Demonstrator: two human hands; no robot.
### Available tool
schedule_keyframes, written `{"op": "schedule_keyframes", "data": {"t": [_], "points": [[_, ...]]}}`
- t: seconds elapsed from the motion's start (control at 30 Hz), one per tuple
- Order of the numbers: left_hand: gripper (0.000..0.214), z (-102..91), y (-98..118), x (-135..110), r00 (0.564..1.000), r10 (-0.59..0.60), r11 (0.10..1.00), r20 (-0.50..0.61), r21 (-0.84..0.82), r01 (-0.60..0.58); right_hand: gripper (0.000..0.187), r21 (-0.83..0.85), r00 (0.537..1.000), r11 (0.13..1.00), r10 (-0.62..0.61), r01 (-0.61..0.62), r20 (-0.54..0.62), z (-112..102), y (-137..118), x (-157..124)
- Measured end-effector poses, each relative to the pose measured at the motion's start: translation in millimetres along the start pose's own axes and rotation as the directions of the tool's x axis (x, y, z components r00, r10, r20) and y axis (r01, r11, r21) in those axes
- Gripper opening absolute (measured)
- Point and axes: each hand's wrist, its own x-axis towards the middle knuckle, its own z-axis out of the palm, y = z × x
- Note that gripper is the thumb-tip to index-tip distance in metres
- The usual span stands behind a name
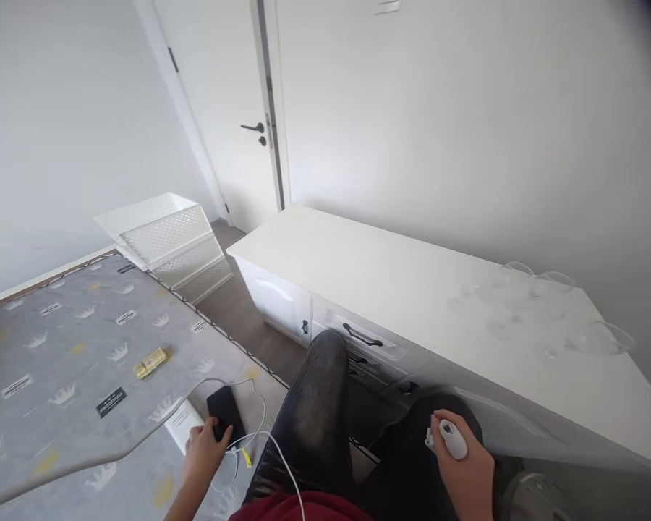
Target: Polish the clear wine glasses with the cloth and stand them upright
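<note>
On the grey patterned mattress (pixel 76 412), my left hand (pixel 203 449) has its thumb and fingers closed on a black phone (pixel 226 411). A white slab like a power bank (pixel 183 423) lies beside the phone, partly behind my fingers. Thin white cable (pixel 263 405) loops around the phone, and a small yellow tag (pixel 246 457) shows beside my thumb. My right hand (pixel 464 459), above my dark-trousered leg, is closed around a small white rounded object (pixel 453 439) with a dark opening. Its exact kind is unclear.
A long white cabinet (pixel 358 253) with black handles runs along the wall, with clear plastic-looking items (pixel 537 307) at its right end. A yellow packet (pixel 150 362) lies on the mattress. White perforated bins (pixel 168 235) stand beyond it, near a white door (pixel 222 94).
</note>
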Motion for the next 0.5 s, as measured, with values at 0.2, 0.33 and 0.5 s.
{"op": "schedule_keyframes", "data": {"t": [0.2, 0.33, 0.5], "points": [[0.058, 16.4, 36, 17, 0.992, -0.081, 0.978, -0.101, 0.185, 0.099, 0.037, -0.094, 0.967, 0.991, -0.073, 0.099, 0.246, 35, 74, -9], [0.059, 12.8, 55, 33, 0.982, -0.130, 0.970, -0.136, 0.186, 0.154, 0.028, -0.121, 0.923, 0.960, -0.202, 0.253, 0.327, 48, 85, -13], [0.063, 6.6, 54, 42, 0.988, -0.134, 0.983, -0.072, 0.119, 0.142, 0.026, -0.090, 0.928, 0.968, -0.194, 0.233, 0.318, 46, 89, -14]]}}
